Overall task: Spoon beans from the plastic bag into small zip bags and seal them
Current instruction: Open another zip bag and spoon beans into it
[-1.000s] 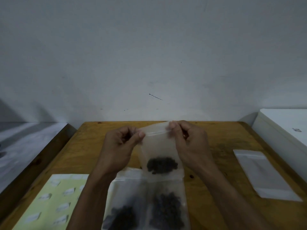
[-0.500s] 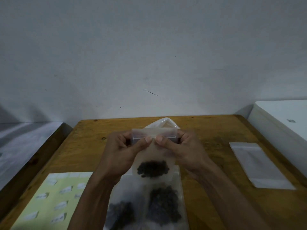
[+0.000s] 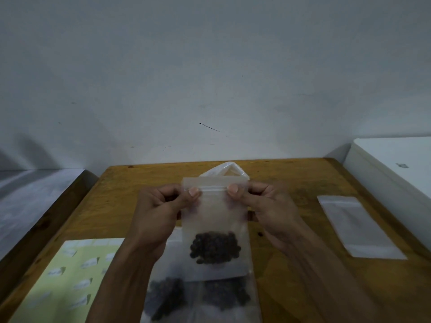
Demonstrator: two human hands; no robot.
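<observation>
Here: small zip bag (image 3: 214, 220) upright above wooden table (image 3: 121, 201), beans (image 3: 215, 247) at 6 o'clock below grip. Left hand (image 3: 161, 213) and right hand (image 3: 268, 210) pinch zip strip, thumbs facing camera, fingers curled behind.

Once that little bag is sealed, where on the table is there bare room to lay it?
Bare wood lies between the right hand and the flat empty zip bags, and along the far edge behind the held zip bag. Near the front it is crowded: label sheet and bean bag.
</observation>
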